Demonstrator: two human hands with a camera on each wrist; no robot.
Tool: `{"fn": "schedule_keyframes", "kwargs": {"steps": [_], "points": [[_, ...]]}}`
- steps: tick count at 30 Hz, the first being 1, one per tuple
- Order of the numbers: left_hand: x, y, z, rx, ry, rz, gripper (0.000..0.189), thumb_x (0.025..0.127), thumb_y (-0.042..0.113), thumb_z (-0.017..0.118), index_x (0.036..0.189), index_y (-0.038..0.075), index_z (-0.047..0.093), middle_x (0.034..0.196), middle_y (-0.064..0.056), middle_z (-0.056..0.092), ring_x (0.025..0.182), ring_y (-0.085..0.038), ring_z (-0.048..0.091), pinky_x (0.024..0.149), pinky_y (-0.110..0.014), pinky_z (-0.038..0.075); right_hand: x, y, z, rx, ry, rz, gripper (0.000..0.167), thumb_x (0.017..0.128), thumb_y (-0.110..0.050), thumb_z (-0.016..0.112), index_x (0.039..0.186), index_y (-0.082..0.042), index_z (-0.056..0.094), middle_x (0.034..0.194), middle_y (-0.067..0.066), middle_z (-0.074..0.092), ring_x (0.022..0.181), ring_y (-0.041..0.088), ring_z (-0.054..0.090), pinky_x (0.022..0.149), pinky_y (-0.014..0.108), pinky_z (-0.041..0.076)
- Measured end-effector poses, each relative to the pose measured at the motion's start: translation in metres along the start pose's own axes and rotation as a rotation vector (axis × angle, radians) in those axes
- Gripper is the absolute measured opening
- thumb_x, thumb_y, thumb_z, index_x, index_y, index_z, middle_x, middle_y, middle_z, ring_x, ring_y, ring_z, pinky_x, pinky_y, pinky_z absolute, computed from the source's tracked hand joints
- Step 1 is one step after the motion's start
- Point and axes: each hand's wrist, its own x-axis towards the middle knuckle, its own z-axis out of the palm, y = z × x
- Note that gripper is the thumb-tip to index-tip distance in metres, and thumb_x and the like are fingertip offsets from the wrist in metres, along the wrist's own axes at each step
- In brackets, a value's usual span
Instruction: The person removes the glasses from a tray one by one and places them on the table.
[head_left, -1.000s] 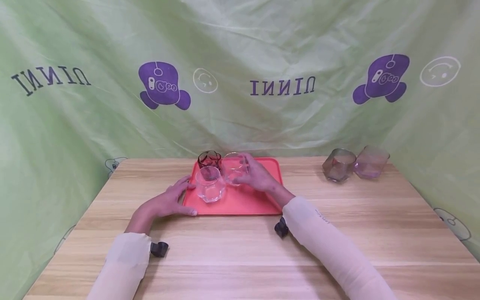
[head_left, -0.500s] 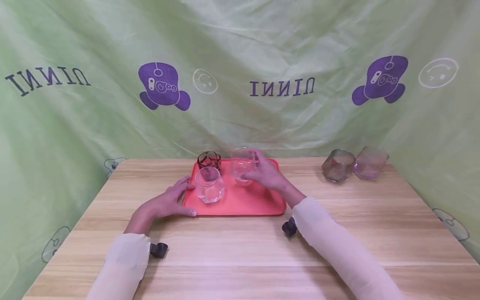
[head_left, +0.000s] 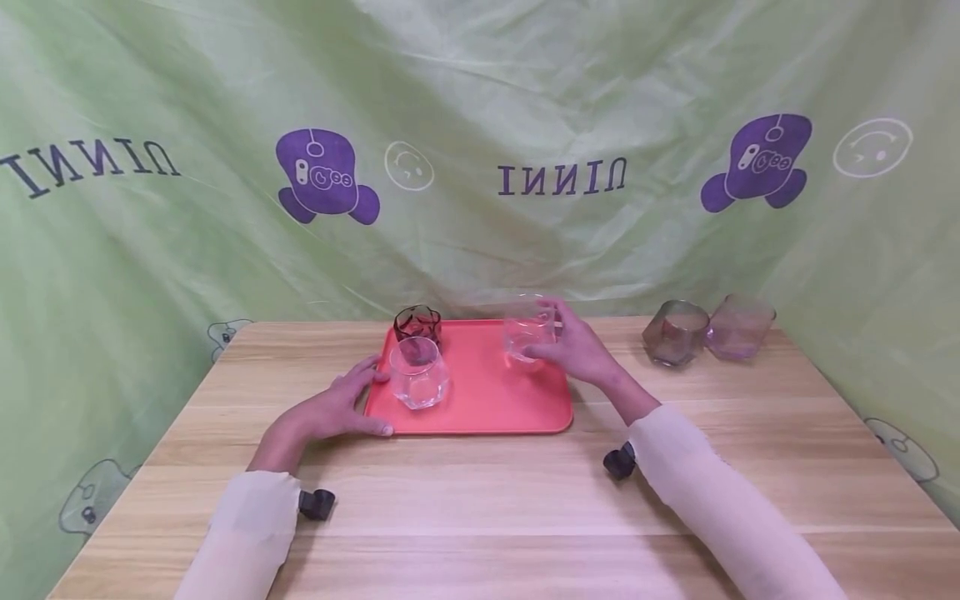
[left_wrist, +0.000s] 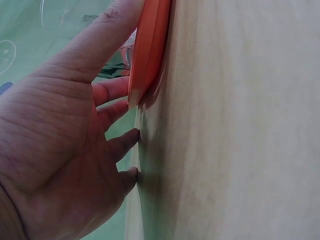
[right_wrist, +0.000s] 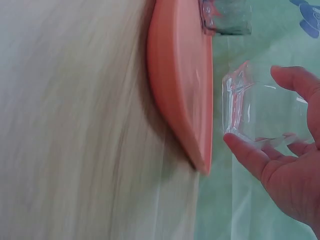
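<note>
My right hand (head_left: 581, 348) holds a clear drinking glass (head_left: 527, 329) by its side, over the right part of a red tray (head_left: 487, 410). In the right wrist view, the clear glass (right_wrist: 240, 107) is apart from the tray, with fingers and thumb around it. My left hand (head_left: 330, 407) touches the tray's left side with fingers spread, the thumb at the front corner. Two other glasses stand on the tray's left part: a faceted clear glass (head_left: 420, 387) in front and a dark-tinted glass (head_left: 417, 319) behind it.
A smoky grey glass (head_left: 675, 335) and a pale purple glass (head_left: 741, 327) lie tilted at the table's back right. A green printed curtain (head_left: 465, 233) hangs behind the wooden table (head_left: 465, 517).
My right hand has lifted the clear glass from beside the other two and carried it to the right over the tray. The left hand has stayed at the tray's left side.
</note>
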Motion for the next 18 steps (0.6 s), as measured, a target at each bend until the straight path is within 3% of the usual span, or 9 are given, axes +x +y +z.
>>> {"fn": "schedule_keyframes", "kwargs": {"steps": [18], "points": [[0.001, 0.0, 0.0, 0.001, -0.01, -0.022, 0.093, 0.078, 0.047, 0.089, 0.15, 0.007, 0.045, 0.17, -0.016, 0.011, 0.151, -0.049, 0.01, 0.116, -0.071, 0.016, -0.021, 0.027, -0.05, -0.018, 0.048, 0.068, 0.091, 0.09, -0.019, 0.081, 0.159, -0.007, 0.024, 0.15, 0.026, 0.04, 0.138, 0.05, 0.04, 0.106, 0.061, 0.043]]}}
